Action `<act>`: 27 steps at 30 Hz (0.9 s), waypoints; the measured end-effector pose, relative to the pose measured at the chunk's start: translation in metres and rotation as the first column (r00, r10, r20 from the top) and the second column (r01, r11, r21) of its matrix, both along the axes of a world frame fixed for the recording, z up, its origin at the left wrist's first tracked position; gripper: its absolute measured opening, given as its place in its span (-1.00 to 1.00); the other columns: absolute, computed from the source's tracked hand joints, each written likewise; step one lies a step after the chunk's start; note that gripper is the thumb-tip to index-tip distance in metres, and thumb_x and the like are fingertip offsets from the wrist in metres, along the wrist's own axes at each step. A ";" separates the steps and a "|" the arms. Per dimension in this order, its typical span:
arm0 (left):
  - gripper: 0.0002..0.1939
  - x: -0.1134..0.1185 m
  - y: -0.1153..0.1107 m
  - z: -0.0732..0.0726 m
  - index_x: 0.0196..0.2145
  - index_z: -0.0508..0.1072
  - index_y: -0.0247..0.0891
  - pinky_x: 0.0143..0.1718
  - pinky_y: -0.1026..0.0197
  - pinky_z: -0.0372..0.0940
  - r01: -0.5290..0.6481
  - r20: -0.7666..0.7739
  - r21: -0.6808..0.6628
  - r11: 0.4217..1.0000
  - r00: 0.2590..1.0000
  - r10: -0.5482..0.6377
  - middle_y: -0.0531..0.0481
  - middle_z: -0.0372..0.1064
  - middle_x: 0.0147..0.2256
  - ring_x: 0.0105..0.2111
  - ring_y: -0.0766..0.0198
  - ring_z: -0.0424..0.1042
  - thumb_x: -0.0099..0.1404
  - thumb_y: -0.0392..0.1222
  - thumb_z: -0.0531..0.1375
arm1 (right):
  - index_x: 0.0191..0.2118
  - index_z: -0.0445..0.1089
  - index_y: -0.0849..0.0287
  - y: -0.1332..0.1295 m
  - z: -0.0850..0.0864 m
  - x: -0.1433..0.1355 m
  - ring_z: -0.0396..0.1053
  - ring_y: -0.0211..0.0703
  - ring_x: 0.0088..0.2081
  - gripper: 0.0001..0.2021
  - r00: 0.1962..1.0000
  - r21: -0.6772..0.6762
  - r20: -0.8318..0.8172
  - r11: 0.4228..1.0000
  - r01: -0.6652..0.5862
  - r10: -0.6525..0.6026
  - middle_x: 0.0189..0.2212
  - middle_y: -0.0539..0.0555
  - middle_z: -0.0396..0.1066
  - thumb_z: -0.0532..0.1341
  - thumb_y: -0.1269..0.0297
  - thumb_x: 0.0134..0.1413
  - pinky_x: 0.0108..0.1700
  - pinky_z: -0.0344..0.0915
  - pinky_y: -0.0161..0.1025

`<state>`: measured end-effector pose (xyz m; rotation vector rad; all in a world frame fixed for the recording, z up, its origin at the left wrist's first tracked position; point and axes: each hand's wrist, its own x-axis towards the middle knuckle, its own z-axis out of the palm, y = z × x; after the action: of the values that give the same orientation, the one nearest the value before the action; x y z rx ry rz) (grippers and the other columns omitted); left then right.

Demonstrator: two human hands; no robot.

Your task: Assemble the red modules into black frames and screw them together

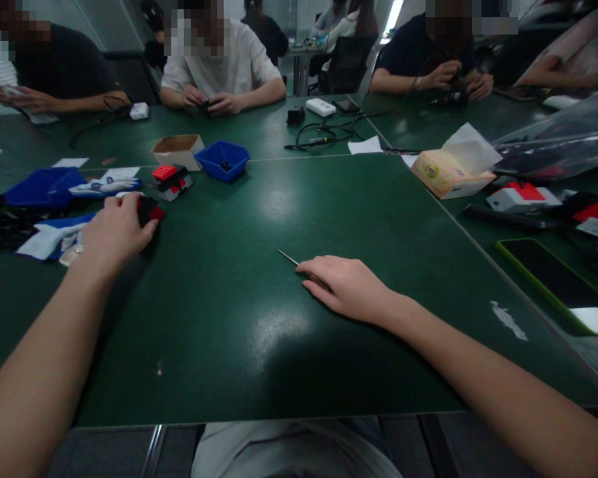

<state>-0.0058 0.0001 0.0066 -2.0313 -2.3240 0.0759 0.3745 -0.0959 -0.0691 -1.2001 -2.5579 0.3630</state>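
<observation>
My right hand [346, 285] rests low over the table, fingers closed round a slim tool, likely a screwdriver; its thin metal shaft [288, 257] points away to the left, and the handle is mostly covered. Out to the left, my left hand [114, 229] curls over a black-and-red device [151, 210], thumb on its near side. Part of that device is hidden under the fingers. Just beyond it sits a similar grey, black and red device [171, 182]. Blue-and-white gloves [104, 186] lie beside my left hand.
A blue bin [222, 161] with small dark parts stands by a cardboard box [178, 153]. Another blue bin [44, 188] is far left. At right are a tissue box [451, 176], a red-and-white device [523, 197] and a green-edged black mat [553, 282]. Several people sit opposite.
</observation>
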 end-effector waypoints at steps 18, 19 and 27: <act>0.14 0.004 0.136 -0.006 0.40 -0.06 -0.62 0.22 -0.03 -0.02 0.119 0.250 0.046 0.992 0.960 -0.127 -0.37 0.00 0.40 0.30 -0.07 0.09 0.18 0.28 0.24 | 0.08 0.43 0.17 0.002 -0.001 0.000 0.53 -0.04 -0.07 -0.75 0.999 -0.017 -0.049 1.000 -0.012 0.011 -0.07 0.15 0.56 0.13 0.28 0.40 -0.08 0.42 -0.12; 0.13 0.004 0.141 -0.008 0.38 -0.02 -0.65 0.22 -0.03 -0.02 0.105 0.258 0.033 0.994 0.960 -0.110 -0.39 0.04 0.38 0.29 -0.07 0.10 0.16 0.26 0.25 | 0.08 0.42 0.17 0.002 -0.001 0.001 0.53 -0.04 -0.07 -0.75 0.999 -0.014 -0.050 1.000 -0.015 0.015 -0.07 0.15 0.56 0.13 0.28 0.40 -0.08 0.42 -0.13; -0.08 0.006 0.143 -0.006 0.30 0.14 -0.60 0.27 -0.16 0.03 0.050 0.207 0.019 0.999 0.977 -0.052 -0.33 0.19 0.32 0.30 -0.09 0.17 0.22 0.10 0.33 | 0.08 0.42 0.17 0.003 -0.002 0.003 0.53 -0.03 -0.08 -0.76 0.999 -0.005 -0.047 1.000 -0.029 0.028 -0.07 0.16 0.56 0.13 0.30 0.40 -0.10 0.41 -0.13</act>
<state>-0.0002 0.1433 0.0002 -2.1871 -2.3770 -0.1618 0.3773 -0.0934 -0.0716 -1.1443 -2.5381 0.3996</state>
